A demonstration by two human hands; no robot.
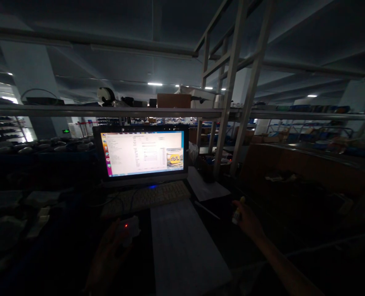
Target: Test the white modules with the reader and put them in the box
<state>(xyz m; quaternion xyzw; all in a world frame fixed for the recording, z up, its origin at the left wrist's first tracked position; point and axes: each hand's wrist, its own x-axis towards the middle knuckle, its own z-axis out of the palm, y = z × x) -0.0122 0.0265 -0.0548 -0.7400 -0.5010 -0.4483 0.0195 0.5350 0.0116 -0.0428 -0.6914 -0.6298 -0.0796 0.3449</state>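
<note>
In the dim foreground my left hand (108,246) is closed around the edge of a pale, irregular piece (131,231) with a small glowing red light. Its kind is too dark to make out. On the right, my right hand (249,220) is closed on a small whitish bottle (236,216) with a yellowish top, held over the dark bench. Between the hands lies a long sheet of paper (182,242). A thin pale stick (207,209) lies beside it, nearer my right hand.
A lit monitor (139,154) stands behind a keyboard (151,195). Another paper (208,187) lies right of the keyboard. Pale packets (40,218) are at left, and an open cardboard box (305,160) is at right. A metal frame (231,82) rises beside a shelf (123,111) with a box (173,100).
</note>
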